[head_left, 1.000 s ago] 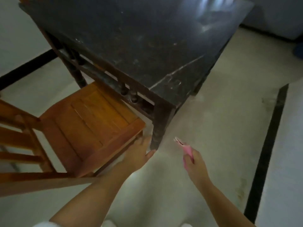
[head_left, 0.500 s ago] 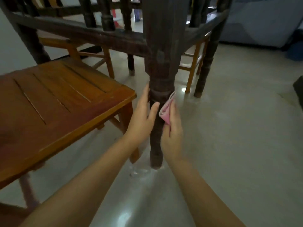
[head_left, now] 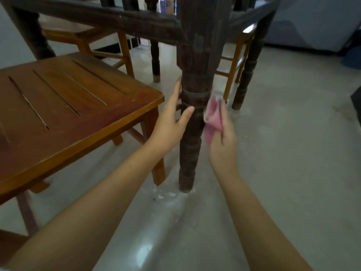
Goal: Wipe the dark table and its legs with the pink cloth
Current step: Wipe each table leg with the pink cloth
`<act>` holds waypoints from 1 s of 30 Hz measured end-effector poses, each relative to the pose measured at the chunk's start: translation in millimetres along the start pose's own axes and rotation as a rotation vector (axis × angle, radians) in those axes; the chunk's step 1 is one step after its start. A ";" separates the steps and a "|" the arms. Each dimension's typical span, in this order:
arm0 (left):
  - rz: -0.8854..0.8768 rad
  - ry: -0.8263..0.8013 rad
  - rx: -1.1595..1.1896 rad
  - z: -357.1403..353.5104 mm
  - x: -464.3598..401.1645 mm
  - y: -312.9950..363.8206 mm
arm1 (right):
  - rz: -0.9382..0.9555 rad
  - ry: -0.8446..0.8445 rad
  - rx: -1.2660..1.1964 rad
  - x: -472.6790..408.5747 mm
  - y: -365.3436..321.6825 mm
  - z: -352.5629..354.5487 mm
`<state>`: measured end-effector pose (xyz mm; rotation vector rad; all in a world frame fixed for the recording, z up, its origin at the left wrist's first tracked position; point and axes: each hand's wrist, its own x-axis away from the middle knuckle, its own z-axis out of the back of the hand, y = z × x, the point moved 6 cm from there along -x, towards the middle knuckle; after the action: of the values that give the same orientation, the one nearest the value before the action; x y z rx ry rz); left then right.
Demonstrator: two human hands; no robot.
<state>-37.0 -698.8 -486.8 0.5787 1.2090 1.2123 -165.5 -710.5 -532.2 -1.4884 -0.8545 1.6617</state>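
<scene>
2 hands are at the near leg point(head_left: 192, 122) of the dark table point(head_left: 136, 22). My left hand point(head_left: 172, 122) lies at 9 o'clock of the leg, fingers nearly straight, thumb touching the wood. My right hand point(head_left: 222, 137) at 3 o'clock pinches the pink cloth point(head_left: 213, 114) and presses it on the leg. At 9 o'clock stands a brown chair point(head_left: 68, 106).

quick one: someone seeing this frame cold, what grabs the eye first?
The dark turned table leg standing dead centre, with a hand on either side. The right hand holds a pink cloth against the leg's right side, while the left hand touches its left side with straight fingers. After that, the orange-brown wooden chair filling the left of the view, close beside the leg.
</scene>
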 end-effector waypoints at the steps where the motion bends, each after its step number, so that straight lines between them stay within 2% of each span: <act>1: 0.003 0.000 -0.001 0.6 0.2 0.9 | 0.064 -0.011 0.090 -4.6 -9.9 -9.4; 2: 0.007 0.002 -0.010 1.5 -0.3 2.1 | 0.115 -0.025 0.156 -2.4 -7.6 -18.4; 4: 0.027 -0.008 -0.019 2.7 -0.9 3.5 | 0.087 -0.035 0.177 15.5 11.8 -28.2; 6: 0.058 -0.019 -0.008 3.5 -0.9 2.5 | -0.024 -0.066 0.173 41.8 46.4 -29.0; 9: 0.061 -0.003 -0.035 2.7 0.6 1.0 | -0.195 -0.237 0.309 74.3 98.6 -31.1; 11: 0.039 0.009 -0.031 2.6 0.4 3.6 | -0.255 -0.233 0.352 80.8 113.5 -24.9; 14: 0.051 0.014 -0.017 3.3 1.5 5.6 | -0.428 -0.253 0.250 88.0 119.2 -4.1; 15: 0.049 0.011 -0.020 3.3 1.3 6.0 | -0.469 -0.208 0.248 81.9 116.2 3.5; 18: 0.028 0.006 -0.025 3.3 0.8 4.1 | -0.282 -0.069 0.234 45.2 77.2 18.6; 20: 0.016 0.006 -0.035 3.3 0.2 4.0 | -0.101 -0.028 0.211 21.6 48.4 12.5; 21: 0.017 0.001 -0.039 3.2 0.1 4.9 | -0.077 -0.026 0.180 22.8 41.3 6.0; 23: 0.036 -0.001 -0.038 3.1 0.3 6.6 | -0.116 -0.112 0.136 43.0 52.8 -13.1; 26: 0.039 0.017 -0.047 4.1 1.9 7.1 | -0.198 -0.288 0.286 98.5 100.6 -28.6; 27: 0.031 0.020 -0.046 3.9 1.9 7.6 | -0.301 -0.324 0.309 112.8 119.0 -27.8; 30: 0.028 0.020 -0.054 3.9 2.7 8.1 | -0.562 -0.518 0.133 152.7 152.4 -27.3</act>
<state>-36.9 -692.8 -479.6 0.5458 1.1849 1.2731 -161.0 -656.4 -742.7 -0.6321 -1.2675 1.6314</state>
